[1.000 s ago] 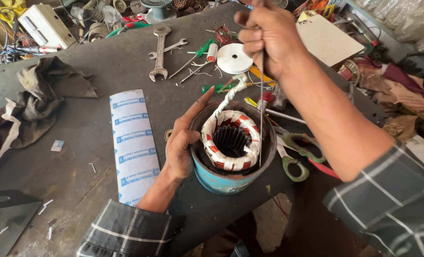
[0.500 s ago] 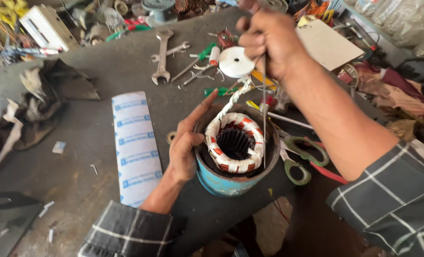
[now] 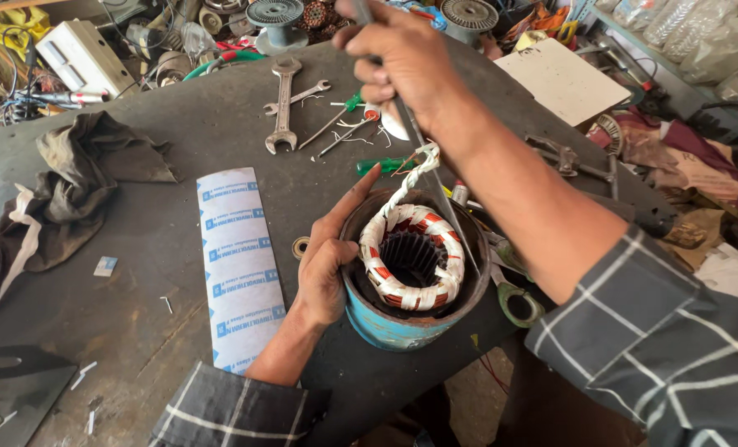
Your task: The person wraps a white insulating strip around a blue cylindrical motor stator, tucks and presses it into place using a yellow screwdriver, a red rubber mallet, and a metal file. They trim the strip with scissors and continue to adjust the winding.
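— Where's the stator?

— On the counter, in its blue shell. My left hand lies open against the rim at nine o'clock. My right hand, at twelve, is clenched on a thin rod, maybe a lacing needle.

— Advice?

— I'd brace the shell and pull the cord taut.

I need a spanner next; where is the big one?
Head view, upper left of centre: the big spanner lies on the dark table, beside a smaller spanner.
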